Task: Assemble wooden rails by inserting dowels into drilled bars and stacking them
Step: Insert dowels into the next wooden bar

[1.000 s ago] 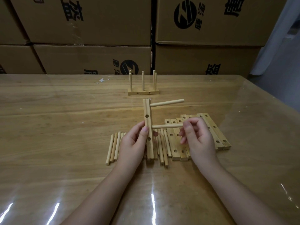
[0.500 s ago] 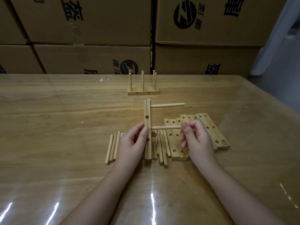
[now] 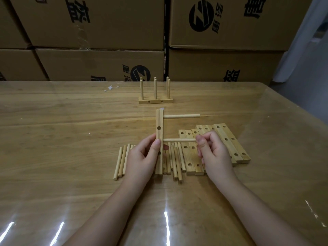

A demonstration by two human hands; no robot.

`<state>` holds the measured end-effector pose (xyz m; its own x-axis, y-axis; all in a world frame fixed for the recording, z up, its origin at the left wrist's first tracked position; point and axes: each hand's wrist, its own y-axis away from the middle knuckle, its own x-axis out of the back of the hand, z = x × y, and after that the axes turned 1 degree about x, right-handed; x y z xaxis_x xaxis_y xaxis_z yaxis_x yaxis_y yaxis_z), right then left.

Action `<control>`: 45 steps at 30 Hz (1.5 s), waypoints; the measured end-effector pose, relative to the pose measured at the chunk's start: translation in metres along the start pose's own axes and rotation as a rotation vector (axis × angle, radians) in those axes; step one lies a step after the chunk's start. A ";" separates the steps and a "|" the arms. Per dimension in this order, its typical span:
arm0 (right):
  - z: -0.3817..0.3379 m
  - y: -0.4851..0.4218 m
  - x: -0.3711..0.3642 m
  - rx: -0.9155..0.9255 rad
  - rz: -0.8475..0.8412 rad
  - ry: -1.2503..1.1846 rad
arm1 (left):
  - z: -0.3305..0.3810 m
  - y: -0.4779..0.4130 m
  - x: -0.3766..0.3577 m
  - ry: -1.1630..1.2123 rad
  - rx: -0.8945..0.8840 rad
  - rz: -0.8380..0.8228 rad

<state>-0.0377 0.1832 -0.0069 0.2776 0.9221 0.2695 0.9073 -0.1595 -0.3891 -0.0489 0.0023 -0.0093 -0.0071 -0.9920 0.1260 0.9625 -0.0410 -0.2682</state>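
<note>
- Stacked brown cardboard boxes (image 3: 99, 23) with black printed logos and characters fill the whole background, standing right behind the table's far edge.
- At the far right, a pale, light-coloured surface (image 3: 301, 41) runs down beside the boxes; what it is cannot be told.
- The table (image 3: 53, 139) is pale wood with a long grain running left to right. A glossy clear covering lies over it and throws bright streaks of light near the front edge.
- A small white scrap (image 3: 111, 87) lies near the far edge.
- A finished rail (image 3: 155, 100) stands beyond the work area: a flat base with upright dowels rising from it.
- The left hand (image 3: 142, 157) grasps a drilled bar (image 3: 159, 135) held upright at the table's middle, thumb on the front face and fingers curled behind. The bar's lower end is down among the loose pieces.
- An upper dowel (image 3: 181, 116) sticks out sideways to the right from near the bar's top.
- The right hand (image 3: 213, 151) pinches the free end of a lower dowel (image 3: 179, 140), whose other end meets the bar at mid-height.
- An open hole shows in the bar between the two dowels.
- Loose dowels (image 3: 174, 160) lie side by side under and beside the hands.
- Spare drilled bars (image 3: 229, 142) lie flat in a row just to the right, partly under the right hand.
</note>
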 end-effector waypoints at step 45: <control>-0.001 0.007 -0.003 0.072 -0.381 0.319 | -0.001 -0.006 0.001 0.292 0.148 0.031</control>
<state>-0.0318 0.1785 -0.0096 0.0235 0.7547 0.6557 0.9420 0.2029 -0.2673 -0.0548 0.0015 -0.0084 -0.0341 -0.9857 -0.1650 0.9923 -0.0138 -0.1228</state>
